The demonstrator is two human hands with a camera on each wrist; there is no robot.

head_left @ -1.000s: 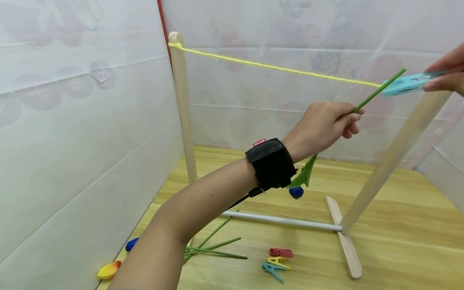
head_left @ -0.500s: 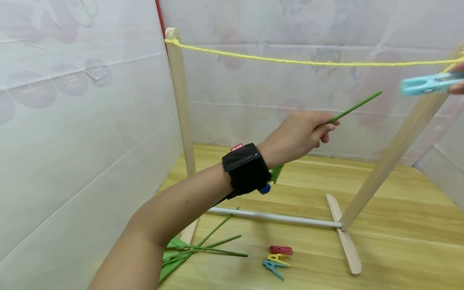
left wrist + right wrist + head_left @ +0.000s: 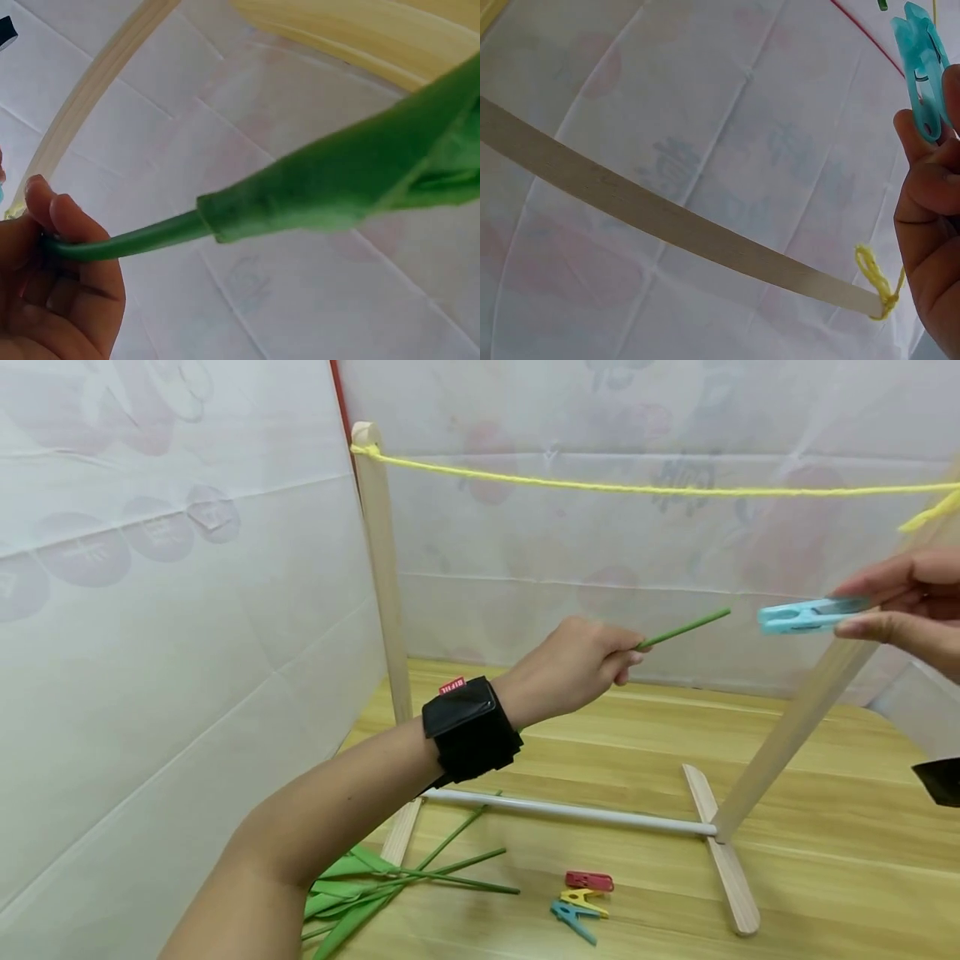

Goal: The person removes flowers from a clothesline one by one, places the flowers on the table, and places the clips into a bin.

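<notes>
On the desk (image 3: 825,860), spare stems (image 3: 442,872) and pegs (image 3: 581,897) lie by the wooden frame (image 3: 378,568), within easy reach. The left hand (image 3: 570,664) pinches a green stem (image 3: 682,628) just below the yellow string (image 3: 637,488); its leafy end shows only in the left wrist view. The right hand (image 3: 903,610), cut off by the picture's edge, pinches a blue clothespin (image 3: 806,615) apart from the stem tip.
</notes>
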